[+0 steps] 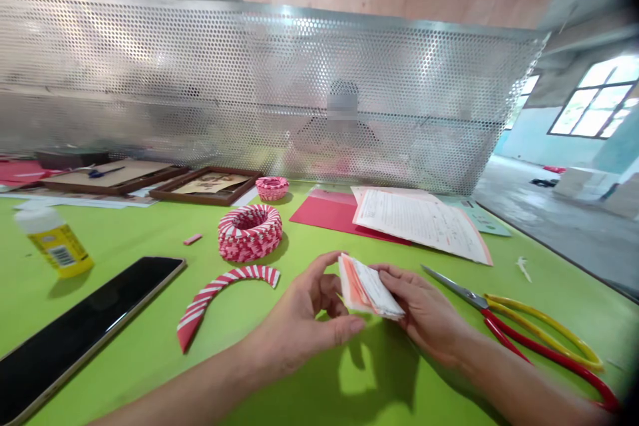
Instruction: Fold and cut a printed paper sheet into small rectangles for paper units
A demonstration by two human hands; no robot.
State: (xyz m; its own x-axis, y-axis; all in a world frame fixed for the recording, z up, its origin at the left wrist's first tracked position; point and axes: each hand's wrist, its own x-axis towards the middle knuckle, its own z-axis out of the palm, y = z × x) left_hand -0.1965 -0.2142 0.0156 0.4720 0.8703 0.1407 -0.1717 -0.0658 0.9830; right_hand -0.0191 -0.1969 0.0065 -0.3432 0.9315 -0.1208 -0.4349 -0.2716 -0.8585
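Held up over the green table is a small stack of folded paper (369, 287), white with orange-pink parts. My right hand (417, 299) grips its right side, thumb on top. My left hand (314, 313) is at the stack's left edge, its thumb and fingers apart; the fingertips partly pass behind the paper, so contact is unclear. To the left lies a curved strip of red-and-white folded paper pieces (219, 296). Behind it sits a thick ring of the same pieces (249, 233), with a smaller ring (272, 188) farther back.
Yellow-and-red-handled scissors (519, 326) lie right of my hands. Printed sheets (419, 223) overlap red paper (324, 213) at the back. A phone (90, 339) and glue bottle (54, 243) are on the left, wooden frames (204, 185) behind. A perforated metal screen (224, 93) borders the table (150, 373).
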